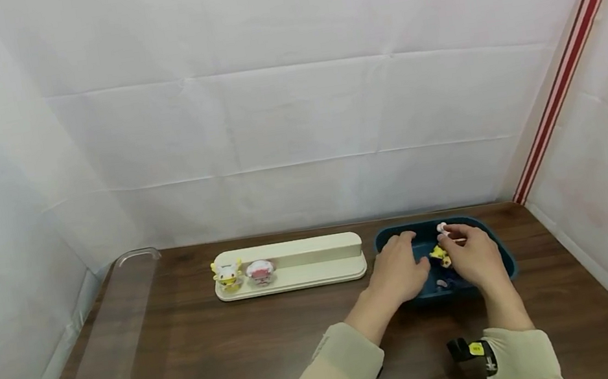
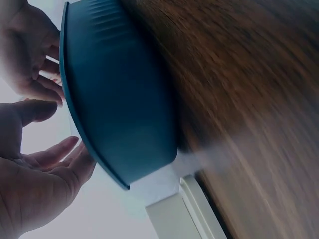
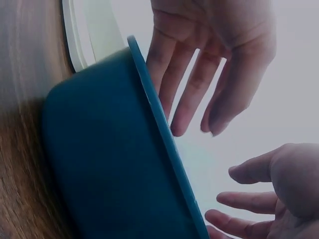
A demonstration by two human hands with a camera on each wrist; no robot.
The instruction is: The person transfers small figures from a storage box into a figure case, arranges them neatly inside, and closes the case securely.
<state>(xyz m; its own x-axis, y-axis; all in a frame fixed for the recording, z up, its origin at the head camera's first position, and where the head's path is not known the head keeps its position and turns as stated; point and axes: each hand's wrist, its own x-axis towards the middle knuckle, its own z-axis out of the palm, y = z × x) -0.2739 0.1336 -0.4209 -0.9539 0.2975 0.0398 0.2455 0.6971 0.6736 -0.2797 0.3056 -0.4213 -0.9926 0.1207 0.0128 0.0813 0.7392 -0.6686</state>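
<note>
In the head view both hands reach into a dark blue plastic basin (image 1: 496,233). My left hand (image 1: 397,270) is over its left side, fingers extended and apart from the thumb, with nothing seen in them. The right hand (image 1: 470,256) is over the right side. Its fingertips are right by a small pink-and-white figurine (image 1: 442,229); in the right wrist view its thumb (image 3: 249,172) and fingers stand apart. A yellow figurine (image 1: 439,254) lies between the hands, and a dark purple piece (image 1: 452,280) sits lower in the basin, partly hidden by the right hand.
Left of the basin stands a cream display base (image 1: 316,273) with a raised back step. On its left end are a yellow-and-white figurine (image 1: 228,277) and a pink-and-white figurine (image 1: 260,273). A long clear cover (image 1: 107,356) lies at the table's left edge. White cloth walls surround the table.
</note>
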